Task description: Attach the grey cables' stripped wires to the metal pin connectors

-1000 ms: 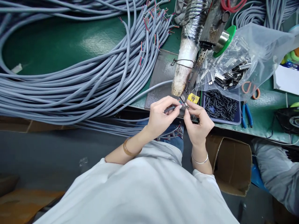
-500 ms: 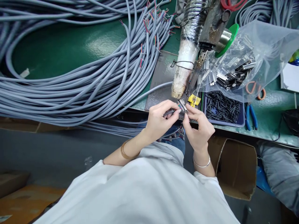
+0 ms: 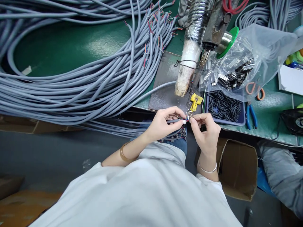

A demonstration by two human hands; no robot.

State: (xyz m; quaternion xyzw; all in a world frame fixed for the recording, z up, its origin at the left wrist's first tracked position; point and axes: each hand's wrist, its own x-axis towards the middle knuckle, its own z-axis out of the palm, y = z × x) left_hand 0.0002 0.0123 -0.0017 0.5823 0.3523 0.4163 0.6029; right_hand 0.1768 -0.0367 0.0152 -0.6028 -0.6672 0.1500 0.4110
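Note:
My left hand (image 3: 165, 122) pinches the end of a grey cable (image 3: 174, 120) whose coloured wire tips stick out to the right. My right hand (image 3: 205, 128) pinches a small metal connector (image 3: 189, 115) against those wire tips. Both hands hover just in front of the bench edge, below the soldering iron tip (image 3: 197, 77) and a yellow clip (image 3: 195, 101) on the dark metal plate (image 3: 165, 82).
A big bundle of grey cables (image 3: 71, 82) covers the green bench (image 3: 59, 47). A plastic bag of connectors (image 3: 239, 69), a tray of black sleeves (image 3: 223, 107), blue pliers (image 3: 251, 115) and an open cardboard box (image 3: 239, 167) lie at right. Another person's sleeve (image 3: 281, 173) shows at far right.
Both hands have drawn back from the soldering iron tip toward my body, carrying the cable end and connector with them. The connector now sits below the yellow clip.

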